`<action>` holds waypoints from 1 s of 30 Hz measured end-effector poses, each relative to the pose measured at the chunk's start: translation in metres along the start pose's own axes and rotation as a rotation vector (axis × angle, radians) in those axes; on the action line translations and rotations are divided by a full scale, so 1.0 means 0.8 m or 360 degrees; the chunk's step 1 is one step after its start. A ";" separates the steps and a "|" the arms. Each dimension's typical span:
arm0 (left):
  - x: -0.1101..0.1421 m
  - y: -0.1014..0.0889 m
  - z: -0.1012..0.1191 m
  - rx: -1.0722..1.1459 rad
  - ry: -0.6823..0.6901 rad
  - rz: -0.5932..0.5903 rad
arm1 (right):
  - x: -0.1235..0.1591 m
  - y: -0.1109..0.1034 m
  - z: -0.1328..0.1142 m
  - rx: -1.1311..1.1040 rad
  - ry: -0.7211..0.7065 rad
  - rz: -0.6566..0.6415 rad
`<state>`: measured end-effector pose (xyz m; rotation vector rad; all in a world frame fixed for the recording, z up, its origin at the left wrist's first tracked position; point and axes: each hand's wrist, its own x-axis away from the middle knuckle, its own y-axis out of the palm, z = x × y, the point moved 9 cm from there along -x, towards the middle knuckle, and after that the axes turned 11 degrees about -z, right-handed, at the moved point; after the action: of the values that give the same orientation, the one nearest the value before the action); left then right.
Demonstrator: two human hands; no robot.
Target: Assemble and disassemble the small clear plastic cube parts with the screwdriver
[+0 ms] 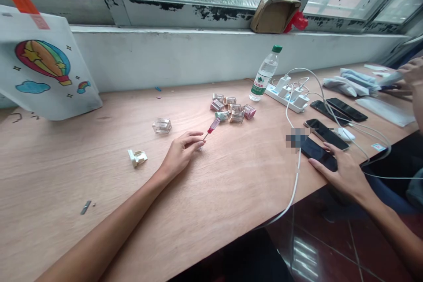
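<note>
My left hand rests on the table, its fingers closed round the thin shaft of a small screwdriver with a clear pink handle. The handle points away toward a cluster of small clear plastic cases, some pinkish, one green. Something small and shiny lies under the fingertips, too hidden to name. To the left are another clear case, a cream plastic part, and a flat metal strip beside a tiny bit. My right hand grips the edge of a dark smartphone at the table's front edge.
A water bottle stands behind, beside a white power strip with chargers. White cables run over more phones and off the table's edge. A balloon-print bag stands at left. Another person's hand is at far right.
</note>
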<state>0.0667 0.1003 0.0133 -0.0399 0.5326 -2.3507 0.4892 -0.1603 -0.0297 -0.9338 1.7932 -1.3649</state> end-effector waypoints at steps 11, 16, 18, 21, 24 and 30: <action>0.001 0.001 -0.005 0.0041 0.0043 -0.0019 | 0.011 -0.096 -0.187 -0.0519 -0.0389 0.0764; 0.004 -0.003 -0.006 0.0021 0.0092 0.0032 | -0.039 -0.034 -0.402 -0.1271 -0.1171 -0.0088; 0.007 -0.006 -0.007 0.0037 0.0114 0.0091 | -0.051 -0.016 -0.451 -0.1421 -0.1312 -0.0261; 0.010 -0.009 -0.008 0.0049 0.0130 0.0182 | -0.063 -0.003 -0.481 -0.1650 -0.1419 -0.0356; 0.012 -0.012 -0.007 -0.0049 0.0151 0.0186 | -0.065 0.001 -0.483 -0.1659 -0.1459 -0.0292; 0.013 -0.014 -0.014 -0.0242 0.0030 0.0056 | -0.057 -0.005 -0.472 -0.1608 -0.1458 -0.0048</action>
<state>0.0497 0.1051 0.0061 -0.0783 0.7149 -2.2740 0.1909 0.0588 0.0580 -1.7118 1.6068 0.1574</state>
